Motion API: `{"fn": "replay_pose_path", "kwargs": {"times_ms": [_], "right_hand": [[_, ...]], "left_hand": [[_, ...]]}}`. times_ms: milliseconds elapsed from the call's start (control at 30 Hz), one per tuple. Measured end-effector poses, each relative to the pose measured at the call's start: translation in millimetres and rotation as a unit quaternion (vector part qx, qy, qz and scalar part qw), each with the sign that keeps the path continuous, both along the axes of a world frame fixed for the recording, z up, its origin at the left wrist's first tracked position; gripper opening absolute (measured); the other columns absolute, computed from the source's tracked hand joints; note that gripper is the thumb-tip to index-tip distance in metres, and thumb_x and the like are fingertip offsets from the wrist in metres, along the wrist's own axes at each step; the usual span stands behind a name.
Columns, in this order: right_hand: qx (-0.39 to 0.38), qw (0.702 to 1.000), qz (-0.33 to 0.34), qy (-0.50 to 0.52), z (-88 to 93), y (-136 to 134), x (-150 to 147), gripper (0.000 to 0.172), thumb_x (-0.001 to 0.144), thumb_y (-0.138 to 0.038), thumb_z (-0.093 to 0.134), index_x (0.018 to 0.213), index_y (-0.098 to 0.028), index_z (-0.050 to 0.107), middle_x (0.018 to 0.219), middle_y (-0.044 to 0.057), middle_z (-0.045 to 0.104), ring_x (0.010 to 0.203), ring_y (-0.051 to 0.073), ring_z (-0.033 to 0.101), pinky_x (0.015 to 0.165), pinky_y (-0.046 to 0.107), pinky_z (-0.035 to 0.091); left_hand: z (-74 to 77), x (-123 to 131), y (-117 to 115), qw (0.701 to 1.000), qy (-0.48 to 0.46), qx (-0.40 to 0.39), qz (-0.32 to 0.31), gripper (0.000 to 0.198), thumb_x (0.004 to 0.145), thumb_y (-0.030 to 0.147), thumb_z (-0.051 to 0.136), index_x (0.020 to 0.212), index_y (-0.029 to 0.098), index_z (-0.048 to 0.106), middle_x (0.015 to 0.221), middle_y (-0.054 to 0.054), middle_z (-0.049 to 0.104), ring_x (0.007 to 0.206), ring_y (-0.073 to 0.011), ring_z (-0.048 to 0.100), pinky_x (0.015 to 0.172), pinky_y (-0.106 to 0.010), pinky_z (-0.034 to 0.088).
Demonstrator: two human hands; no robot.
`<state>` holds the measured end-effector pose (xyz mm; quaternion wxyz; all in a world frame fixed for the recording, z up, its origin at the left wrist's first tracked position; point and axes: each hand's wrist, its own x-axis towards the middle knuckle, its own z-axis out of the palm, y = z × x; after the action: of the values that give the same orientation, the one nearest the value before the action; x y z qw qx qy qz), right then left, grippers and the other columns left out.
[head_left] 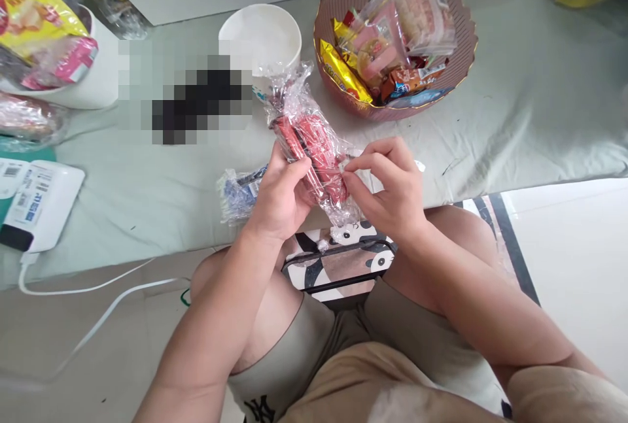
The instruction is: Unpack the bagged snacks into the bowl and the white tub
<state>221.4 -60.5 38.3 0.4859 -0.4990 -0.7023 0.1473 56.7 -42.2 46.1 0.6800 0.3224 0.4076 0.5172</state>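
A clear plastic bag with red snack packets (314, 142) inside is held up over the table's near edge. My left hand (284, 194) is closed around its left side, the thumb lying across the front. On the other side, my right hand (385, 184) pinches the clear film between thumb and index finger, beside a small pale spot. The bag's crumpled top end points toward a white bowl (262, 34). Just left of my left hand lies a clear wrapper with blue and white contents (238, 194), partly hidden behind the hand.
A ridged pink bowl (338, 93) of wrapped snacks stands behind my right hand. At left are a white container (105, 76) with snack bags and a white power bank (53, 194) with a cable. A panda-print case (343, 266) sits between my knees.
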Motion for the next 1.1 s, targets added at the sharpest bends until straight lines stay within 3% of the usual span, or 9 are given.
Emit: {"fn": "replay_pose_path", "kwargs": {"times_ms": [300, 467, 567, 633, 700, 833, 933, 1000, 1100], "right_hand": [[-0.112, 0.975, -0.001, 0.191, 2.9, 6, 13, 0.024, 0.102, -0.042, 0.061, 0.089, -0.022, 0.059, 0.087, 0.002, 0.063, 0.082, 0.014, 0.062, 0.072, 0.03, 0.052], [-0.197, 0.9, -0.01, 0.388, -6.0, 5, 17, 0.03, 0.103, -0.051, 0.055, 0.09, -0.025, 0.046, 0.071, -0.005, 0.054, 0.053, 0.008, 0.049, 0.052, 0.024, 0.044], [-0.111, 0.933, -0.034, 0.34, -3.5, -2, 21, 0.026, 0.098, -0.049, 0.065, 0.097, -0.027, 0.05, 0.081, -0.003, 0.055, 0.065, 0.011, 0.056, 0.06, 0.027, 0.05], [-0.035, 0.964, -0.025, 0.263, 1.9, -9, 22, 0.034, 0.09, -0.051, 0.073, 0.107, -0.028, 0.055, 0.098, 0.002, 0.061, 0.087, 0.016, 0.063, 0.074, 0.033, 0.055], [-0.025, 0.978, -0.005, 0.205, 7.4, -13, 20, 0.045, 0.083, -0.051, 0.079, 0.113, -0.028, 0.055, 0.108, 0.004, 0.063, 0.096, 0.019, 0.064, 0.078, 0.036, 0.054], [-0.112, 0.971, -0.017, 0.211, 10.5, -8, 21, 0.018, 0.098, -0.04, 0.063, 0.105, -0.027, 0.054, 0.07, -0.006, 0.056, 0.055, 0.01, 0.051, 0.056, 0.028, 0.042], [-0.134, 0.965, -0.051, 0.22, 8.0, 3, 35, 0.01, 0.102, -0.035, 0.057, 0.106, -0.028, 0.052, 0.056, -0.01, 0.047, 0.044, 0.009, 0.041, 0.049, 0.026, 0.034], [-0.096, 0.976, -0.086, 0.178, 9.0, 7, 47, 0.014, 0.097, -0.029, 0.063, 0.107, -0.028, 0.054, 0.059, -0.009, 0.05, 0.048, 0.01, 0.046, 0.051, 0.027, 0.038], [0.08, 0.984, -0.133, 0.085, 16.8, 4, 51, 0.015, 0.091, -0.017, 0.066, 0.099, -0.028, 0.058, 0.073, -0.003, 0.06, 0.065, 0.014, 0.06, 0.061, 0.031, 0.048]], "left_hand": [[3.3, 1, 6, 0.999, 0.013, -0.009, 0.029, 0.041, 0.075, 0.03, 0.071, 0.114, 0.026, 0.06, 0.096, -0.003, 0.074, 0.105, -0.0304, 0.076, 0.091, -0.045, 0.064], [18.9, -3, -1, 0.997, 0.008, -0.04, 0.065, 0.049, 0.076, 0.029, 0.064, 0.125, 0.025, 0.062, 0.095, -0.004, 0.075, 0.1, -0.0318, 0.078, 0.08, -0.042, 0.067], [21.7, -6, -6, 0.997, 0.011, -0.044, 0.062, 0.052, 0.077, 0.03, 0.062, 0.129, 0.024, 0.062, 0.105, -0.006, 0.077, 0.097, -0.0312, 0.079, 0.072, -0.04, 0.067], [19.2, -7, -8, 0.998, 0.017, -0.038, 0.055, 0.05, 0.076, 0.03, 0.064, 0.126, 0.024, 0.062, 0.105, -0.006, 0.077, 0.098, -0.0321, 0.079, 0.075, -0.042, 0.068], [15.2, -5, -11, 0.999, 0.018, -0.034, 0.031, 0.049, 0.074, 0.029, 0.066, 0.122, 0.024, 0.062, 0.102, -0.006, 0.078, 0.103, -0.0338, 0.079, 0.082, -0.046, 0.068], [10.3, 4, -16, 0.996, 0.005, -0.058, -0.062, 0.045, 0.078, 0.035, 0.072, 0.12, 0.022, 0.061, 0.107, -0.008, 0.079, 0.11, -0.0358, 0.077, 0.085, -0.05, 0.068], [10.7, 8, -18, 0.994, 0.009, -0.076, -0.075, 0.046, 0.086, 0.043, 0.07, 0.124, 0.02, 0.061, 0.108, -0.01, 0.079, 0.107, -0.0347, 0.078, 0.08, -0.046, 0.069], [12.8, 9, -17, 0.994, 0.017, -0.09, -0.059, 0.045, 0.09, 0.045, 0.066, 0.126, 0.018, 0.062, 0.107, -0.01, 0.079, 0.103, -0.0328, 0.08, 0.074, -0.04, 0.07], [17.9, 8, -15, 0.993, 0.022, -0.113, -0.029, 0.039, 0.096, 0.046, 0.058, 0.12, 0.016, 0.066, 0.106, -0.01, 0.079, 0.094, -0.0278, 0.081, 0.062, -0.03, 0.066]]}}
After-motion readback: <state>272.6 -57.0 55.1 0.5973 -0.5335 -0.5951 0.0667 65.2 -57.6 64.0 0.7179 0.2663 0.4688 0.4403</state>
